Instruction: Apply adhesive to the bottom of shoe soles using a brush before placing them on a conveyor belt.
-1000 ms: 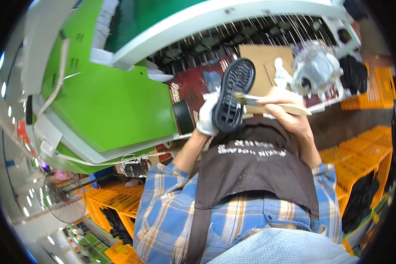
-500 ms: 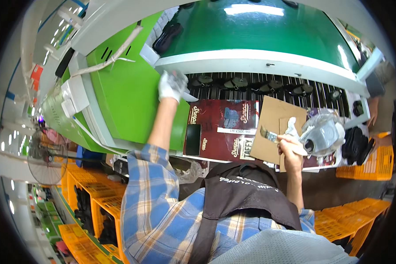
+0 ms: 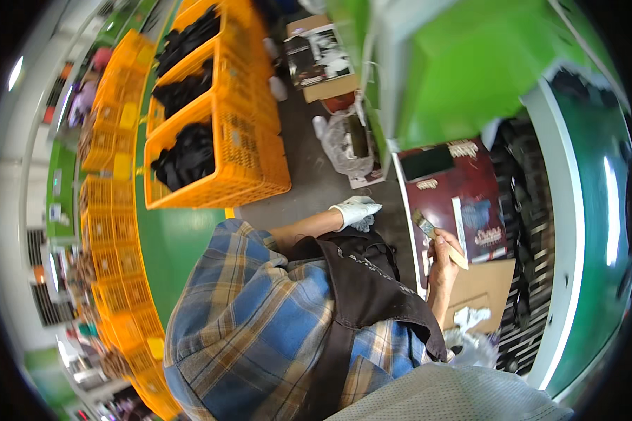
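Observation:
My left hand (image 3: 357, 212) wears a white glove and is in front of my dark apron (image 3: 372, 265), off the bench. Its fingers look greyish and curled in; whatever they hold, if anything, is hidden. My bare right hand (image 3: 442, 261) is closed round the pale handle of a flat paintbrush (image 3: 424, 224), bristles pointing away from me. Under the brush lies a dark red printed sheet (image 3: 442, 193) on the bench. Beside my right wrist lie a brown cardboard piece (image 3: 486, 281) and crumpled white tissue (image 3: 472, 318).
Orange crates (image 3: 249, 165) filled with black items stand at the far left. A plastic bag (image 3: 347, 149) and a printed box (image 3: 321, 59) are beyond the bench end. To the right runs a roller track (image 3: 537, 281) beside a green belt (image 3: 604, 295). A green machine housing (image 3: 463, 77) rises ahead.
My view has swung left toward the crates. My left hand has come back from the roller track to near my apron. My right hand still holds the paintbrush, now over the red sheet.

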`<move>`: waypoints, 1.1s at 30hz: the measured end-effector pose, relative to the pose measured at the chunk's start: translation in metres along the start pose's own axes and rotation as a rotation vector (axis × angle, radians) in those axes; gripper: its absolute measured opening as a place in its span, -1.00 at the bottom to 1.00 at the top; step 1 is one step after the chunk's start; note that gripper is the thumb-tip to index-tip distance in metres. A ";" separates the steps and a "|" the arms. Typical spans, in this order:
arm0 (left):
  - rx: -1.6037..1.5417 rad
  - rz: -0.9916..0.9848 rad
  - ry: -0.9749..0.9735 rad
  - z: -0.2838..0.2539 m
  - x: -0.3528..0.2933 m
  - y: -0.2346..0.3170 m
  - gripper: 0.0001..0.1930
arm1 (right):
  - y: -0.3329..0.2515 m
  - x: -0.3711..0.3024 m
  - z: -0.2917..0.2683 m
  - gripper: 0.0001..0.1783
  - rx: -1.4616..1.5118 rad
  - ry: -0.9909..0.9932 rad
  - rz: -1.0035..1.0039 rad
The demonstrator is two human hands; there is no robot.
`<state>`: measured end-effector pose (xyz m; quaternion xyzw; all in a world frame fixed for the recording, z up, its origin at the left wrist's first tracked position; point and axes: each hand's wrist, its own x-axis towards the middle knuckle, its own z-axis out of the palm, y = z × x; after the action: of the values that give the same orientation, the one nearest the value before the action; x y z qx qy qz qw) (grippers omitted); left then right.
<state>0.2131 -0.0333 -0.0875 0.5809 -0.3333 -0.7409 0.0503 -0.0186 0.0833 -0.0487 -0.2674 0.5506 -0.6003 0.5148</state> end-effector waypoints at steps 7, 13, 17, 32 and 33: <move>-0.418 0.135 0.069 -0.110 0.033 -0.046 -0.71 | -0.015 0.045 0.111 -0.83 -0.069 -0.295 0.136; 0.420 0.520 0.059 -0.269 0.112 -0.073 -0.74 | 0.026 0.092 0.221 -0.78 -0.016 -0.303 -0.213; 0.753 0.516 0.190 -0.353 0.102 -0.046 -0.73 | 0.056 0.087 0.300 -0.79 -0.003 -0.028 -0.298; 1.511 0.958 0.219 -0.456 0.132 0.037 -0.71 | 0.003 -0.121 0.149 -0.76 -0.830 1.329 -0.071; 1.523 0.995 0.188 -0.453 0.137 0.041 -0.70 | 0.026 -0.189 0.064 -0.79 -0.795 1.431 -0.168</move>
<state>0.5615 -0.3248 -0.2246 0.3044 -0.9384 -0.1631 -0.0060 0.1084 0.2349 -0.0107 -0.0226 0.8952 -0.4224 -0.1403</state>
